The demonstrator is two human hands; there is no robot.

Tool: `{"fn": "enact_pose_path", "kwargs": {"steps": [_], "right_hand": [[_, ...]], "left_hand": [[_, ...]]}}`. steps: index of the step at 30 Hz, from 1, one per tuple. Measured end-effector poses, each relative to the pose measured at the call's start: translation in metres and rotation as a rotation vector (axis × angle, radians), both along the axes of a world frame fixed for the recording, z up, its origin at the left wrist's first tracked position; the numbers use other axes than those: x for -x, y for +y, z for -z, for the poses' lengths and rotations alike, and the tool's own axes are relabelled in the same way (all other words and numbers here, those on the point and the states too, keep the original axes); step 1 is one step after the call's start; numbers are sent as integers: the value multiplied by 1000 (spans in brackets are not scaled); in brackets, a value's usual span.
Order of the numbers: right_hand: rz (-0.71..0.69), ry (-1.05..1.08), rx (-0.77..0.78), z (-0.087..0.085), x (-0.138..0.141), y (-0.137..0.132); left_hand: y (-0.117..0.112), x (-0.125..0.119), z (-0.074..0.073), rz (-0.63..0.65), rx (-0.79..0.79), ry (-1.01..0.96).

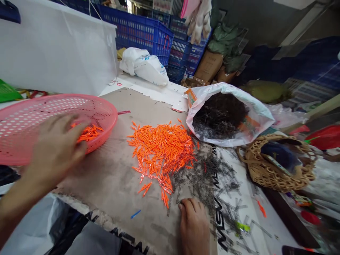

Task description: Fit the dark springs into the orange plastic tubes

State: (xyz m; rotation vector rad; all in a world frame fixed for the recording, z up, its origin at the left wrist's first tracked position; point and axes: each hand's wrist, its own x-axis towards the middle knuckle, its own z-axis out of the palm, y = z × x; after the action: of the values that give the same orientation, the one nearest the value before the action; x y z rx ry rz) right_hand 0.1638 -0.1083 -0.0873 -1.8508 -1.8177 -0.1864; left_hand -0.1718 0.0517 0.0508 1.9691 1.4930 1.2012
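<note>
The right hand (pixel 193 228) rests on cardboard (pixel 111 184), fingers (pixel 187 204) released beside dark metal strips (pixel 202 180); the left hand (pixel 55 148), blurred, curls over orange plastic pieces (pixel 89 134) in a pink basket (pixel 103 113), any grip unclear.

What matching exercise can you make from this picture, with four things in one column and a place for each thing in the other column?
Things:
1. left hand
2. right hand
3. heap of orange plastic pieces
4. white plastic sack

Places:
A. middle of the cardboard sheet
B. inside the pink perforated basket
C. far corner of the cardboard, holding dark metal pieces
D. near edge of the cardboard, beside scattered dark metal strips

Pairs: 1-B, 2-D, 3-A, 4-C
</note>
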Motion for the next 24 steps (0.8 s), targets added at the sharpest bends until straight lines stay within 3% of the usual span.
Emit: {"fn": "enact_pose_path", "kwargs": {"steps": [2,3,5,6,8,11,18,21,24], "right_hand": [[-15,72,-48,1,0,-1],[-4,130,-58,1,2,-3],[45,271,-47,-2,9,-8],[66,338,-43,-4,13,-11],[79,450,-51,-9,23,-17],[15,587,-51,-17,36,-21],[-102,832,-5,-30,61,-13],[-93,934,-11,-37,64,-11],[-67,1059,1,-39,65,-12]], "left_hand": [[-21,-28,19,-101,-235,220],[-32,-42,31,-20,-265,297],[-48,-70,57,288,-187,355],[-54,-81,70,378,-117,371],[-61,-96,91,414,-20,430],[-61,-103,106,439,28,472],[-64,-97,102,404,14,336],[-74,-97,88,430,134,206],[-85,-105,73,548,332,73]]}}
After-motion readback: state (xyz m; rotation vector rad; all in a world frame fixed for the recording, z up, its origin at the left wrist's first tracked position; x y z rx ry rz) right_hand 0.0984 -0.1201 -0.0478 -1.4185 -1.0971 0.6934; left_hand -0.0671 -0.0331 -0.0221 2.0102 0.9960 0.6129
